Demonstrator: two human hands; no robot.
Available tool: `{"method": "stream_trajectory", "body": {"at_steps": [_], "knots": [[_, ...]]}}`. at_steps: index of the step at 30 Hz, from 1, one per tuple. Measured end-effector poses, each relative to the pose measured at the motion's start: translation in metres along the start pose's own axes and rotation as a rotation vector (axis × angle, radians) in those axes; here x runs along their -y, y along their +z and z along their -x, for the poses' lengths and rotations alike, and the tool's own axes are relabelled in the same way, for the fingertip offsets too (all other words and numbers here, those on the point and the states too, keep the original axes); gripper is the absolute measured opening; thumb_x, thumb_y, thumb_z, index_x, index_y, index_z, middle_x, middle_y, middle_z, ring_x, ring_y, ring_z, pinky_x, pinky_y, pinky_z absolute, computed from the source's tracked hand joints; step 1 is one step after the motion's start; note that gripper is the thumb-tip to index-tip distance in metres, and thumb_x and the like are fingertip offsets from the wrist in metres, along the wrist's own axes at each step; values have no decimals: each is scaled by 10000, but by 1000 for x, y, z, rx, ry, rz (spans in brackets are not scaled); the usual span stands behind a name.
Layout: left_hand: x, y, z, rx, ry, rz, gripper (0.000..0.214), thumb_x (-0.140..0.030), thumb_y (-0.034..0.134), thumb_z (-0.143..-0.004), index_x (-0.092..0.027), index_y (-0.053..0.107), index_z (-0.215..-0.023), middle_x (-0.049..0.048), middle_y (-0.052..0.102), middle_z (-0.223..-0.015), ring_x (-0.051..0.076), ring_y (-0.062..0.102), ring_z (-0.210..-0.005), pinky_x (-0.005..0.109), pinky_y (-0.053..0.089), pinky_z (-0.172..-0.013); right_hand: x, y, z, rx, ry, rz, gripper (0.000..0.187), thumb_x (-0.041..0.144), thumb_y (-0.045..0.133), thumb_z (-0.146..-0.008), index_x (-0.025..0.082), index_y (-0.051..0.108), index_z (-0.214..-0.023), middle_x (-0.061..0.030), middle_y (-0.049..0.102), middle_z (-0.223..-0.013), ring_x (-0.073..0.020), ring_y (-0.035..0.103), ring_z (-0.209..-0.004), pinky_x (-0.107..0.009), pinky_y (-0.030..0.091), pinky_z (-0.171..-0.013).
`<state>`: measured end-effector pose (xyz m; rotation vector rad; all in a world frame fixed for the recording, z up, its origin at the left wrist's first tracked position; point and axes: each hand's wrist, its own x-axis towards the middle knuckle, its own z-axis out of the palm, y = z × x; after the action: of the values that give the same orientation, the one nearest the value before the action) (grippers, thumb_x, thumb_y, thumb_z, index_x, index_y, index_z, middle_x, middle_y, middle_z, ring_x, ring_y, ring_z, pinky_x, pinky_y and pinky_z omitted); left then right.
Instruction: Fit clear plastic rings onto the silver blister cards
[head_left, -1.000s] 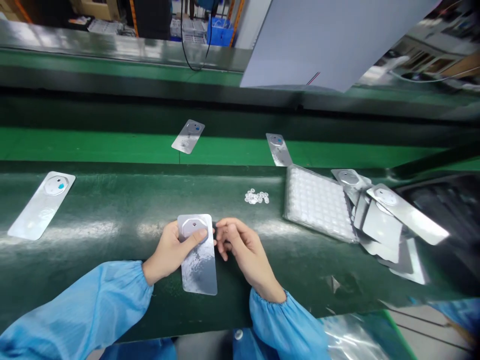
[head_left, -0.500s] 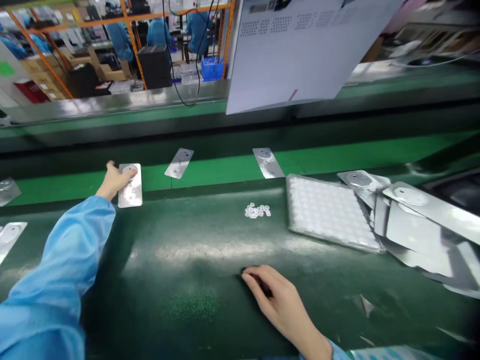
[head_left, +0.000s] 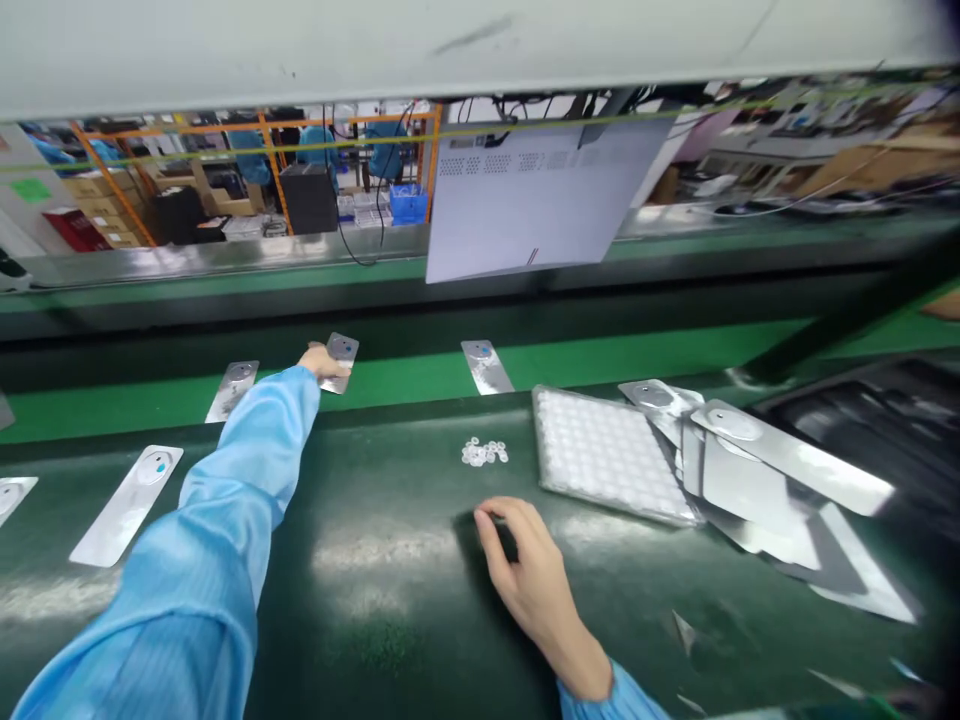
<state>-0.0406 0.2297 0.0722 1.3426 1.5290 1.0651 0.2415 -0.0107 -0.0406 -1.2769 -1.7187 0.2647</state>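
My left hand (head_left: pixel 321 360) reaches far across to the green strip at the back. Its fingers are closed on the near edge of a silver metal plate (head_left: pixel 343 352) with a blue dot. Just left of it lies another plate (head_left: pixel 232 388), and a third one (head_left: pixel 487 366) lies to the right. My right hand (head_left: pixel 529 570) rests palm down on the dark green belt (head_left: pixel 390 500). Its fingers are curled together with the tips on the surface, and whatever is under them is hidden. A small heap of clear washers (head_left: pixel 485 452) lies just beyond it.
A clear tray of small white parts (head_left: pixel 604 455) sits right of the washers, beside a loose pile of metal plates (head_left: pixel 757 470). Two more plates (head_left: pixel 127 503) (head_left: pixel 11 495) lie on the near left. A white sheet (head_left: pixel 532 205) hangs above the line. People in blue stand far back.
My left hand carried the plate from the near belt to the back strip, let go of it, then moved right onto the neighbouring plate. My right hand dropped to the belt. The view tilted up.
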Motion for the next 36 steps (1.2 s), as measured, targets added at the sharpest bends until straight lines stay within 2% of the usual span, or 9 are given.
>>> {"method": "stream_trajectory", "body": {"at_steps": [4,8,10,12,15,18,26,31,36], "knots": [[-3,12,41,66,-39,119,368,-304,811,-850,-90,680,-1119,127,733,-1077,234,710,-913,379,592,-812,34,3,4,48,191,-180,239,389,538,-1035,205,687,-1000,-76,725,-878,-210,685,-764,-320,537,-678],[37,50,154,244,-118,279,494,-429,891,-716,-97,708,-1031,139,776,-961,255,736,-780,345,592,-683,58,17,-4,354,490,-541,448,579,554,-997,164,683,-1106,-79,745,-850,-201,713,-705,-269,539,-565],[56,59,203,416,-278,446,450,-494,843,-769,-117,701,-971,105,761,-828,226,708,-624,323,566,-565,63,26,-3,488,527,-668,494,627,516,-1001,161,679,-984,-50,715,-731,-179,673,-607,-251,500,-520],[67,61,227,392,-293,540,415,-450,856,-772,-127,717,-994,124,777,-957,240,747,-763,313,592,-651,66,32,4,584,521,-672,516,623,476,-1023,170,640,-837,-29,677,-636,-152,608,-527,-239,446,-495],[71,55,227,306,-329,688,446,-367,884,-742,-143,727,-1094,158,748,-1203,308,728,-1074,337,608,-814,67,34,16,654,507,-583,509,586,459,-1043,182,606,-770,-30,675,-624,-149,598,-525,-234,418,-496],[73,50,217,318,-422,814,438,-329,862,-736,-128,719,-1097,184,753,-1193,339,730,-1085,361,614,-815,68,32,20,646,479,-508,478,559,463,-1045,189,628,-791,-27,670,-631,-166,634,-544,-237,443,-491],[85,55,224,334,-398,696,367,-415,813,-769,-107,742,-956,109,785,-811,231,745,-673,300,601,-640,81,12,0,158,167,-228,162,248,583,-1020,211,690,-1138,-79,755,-978,-191,721,-803,-260,570,-628],[84,55,225,324,-259,610,353,-475,770,-811,-124,735,-820,68,738,-778,207,700,-741,274,558,-666,80,21,-18,210,-112,-83,336,97,490,-1032,249,675,-1267,-77,729,-1041,-193,713,-884,-301,593,-783],[90,55,226,338,-139,467,405,-527,690,-888,-129,675,-810,12,634,-715,131,557,-653,237,444,-603,67,32,-23,262,-212,84,338,129,470,-1053,231,676,-1300,-91,714,-1042,-196,711,-875,-308,597,-769]]}}
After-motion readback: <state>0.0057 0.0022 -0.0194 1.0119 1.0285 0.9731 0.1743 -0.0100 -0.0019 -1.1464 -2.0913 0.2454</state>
